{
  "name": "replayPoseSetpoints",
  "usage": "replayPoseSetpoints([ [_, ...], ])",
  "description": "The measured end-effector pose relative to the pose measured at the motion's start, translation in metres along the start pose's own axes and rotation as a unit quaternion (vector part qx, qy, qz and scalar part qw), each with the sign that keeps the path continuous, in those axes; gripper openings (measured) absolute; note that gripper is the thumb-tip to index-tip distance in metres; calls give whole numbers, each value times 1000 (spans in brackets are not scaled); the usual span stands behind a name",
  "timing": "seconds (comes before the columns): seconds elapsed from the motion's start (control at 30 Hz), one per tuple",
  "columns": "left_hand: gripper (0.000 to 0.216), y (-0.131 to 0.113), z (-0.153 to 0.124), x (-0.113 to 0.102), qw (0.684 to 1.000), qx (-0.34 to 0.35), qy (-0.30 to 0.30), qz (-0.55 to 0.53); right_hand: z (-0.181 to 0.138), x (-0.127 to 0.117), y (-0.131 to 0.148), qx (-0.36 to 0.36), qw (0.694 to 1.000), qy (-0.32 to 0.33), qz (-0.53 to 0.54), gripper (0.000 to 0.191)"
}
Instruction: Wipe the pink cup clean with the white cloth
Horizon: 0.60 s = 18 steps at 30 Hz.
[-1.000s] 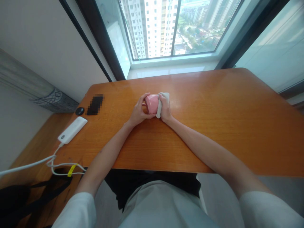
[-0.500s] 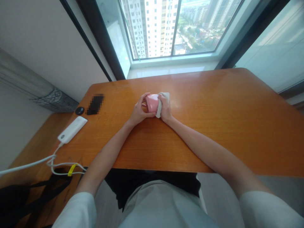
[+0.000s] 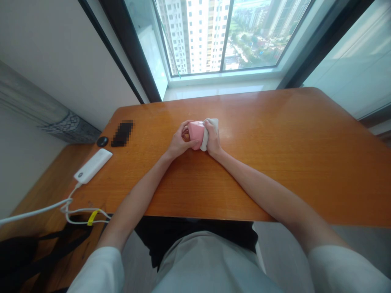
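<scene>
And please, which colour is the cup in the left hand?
The cup is pink, as the head view shows.

We have turned the pink cup (image 3: 197, 133) slightly in our left hand (image 3: 179, 143); our left thumb (image 3: 192, 143), at its near edge 0.5 seconds ago, now lies farther up its side.

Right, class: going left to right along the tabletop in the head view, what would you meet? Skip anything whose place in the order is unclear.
Disc → blurred black item → left hand → cup → cloth.
</scene>
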State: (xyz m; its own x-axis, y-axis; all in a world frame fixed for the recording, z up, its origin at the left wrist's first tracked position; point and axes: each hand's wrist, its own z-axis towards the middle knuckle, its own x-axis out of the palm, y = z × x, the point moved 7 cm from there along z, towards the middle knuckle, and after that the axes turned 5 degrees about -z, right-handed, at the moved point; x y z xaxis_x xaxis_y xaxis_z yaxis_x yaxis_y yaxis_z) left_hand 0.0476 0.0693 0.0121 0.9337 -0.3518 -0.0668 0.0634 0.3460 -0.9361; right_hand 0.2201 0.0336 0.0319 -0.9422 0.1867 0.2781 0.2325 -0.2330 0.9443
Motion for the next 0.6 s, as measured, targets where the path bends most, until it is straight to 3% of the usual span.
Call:
replayPoseSetpoints([
  [0.33,120,4,0,4,995,-82,4,-58,0,1,1,10,1000,2,-2,66],
  [0.6,122,-5,0,7,993,-101,-13,-61,0,1,3,10,1000,0,-12,71],
])
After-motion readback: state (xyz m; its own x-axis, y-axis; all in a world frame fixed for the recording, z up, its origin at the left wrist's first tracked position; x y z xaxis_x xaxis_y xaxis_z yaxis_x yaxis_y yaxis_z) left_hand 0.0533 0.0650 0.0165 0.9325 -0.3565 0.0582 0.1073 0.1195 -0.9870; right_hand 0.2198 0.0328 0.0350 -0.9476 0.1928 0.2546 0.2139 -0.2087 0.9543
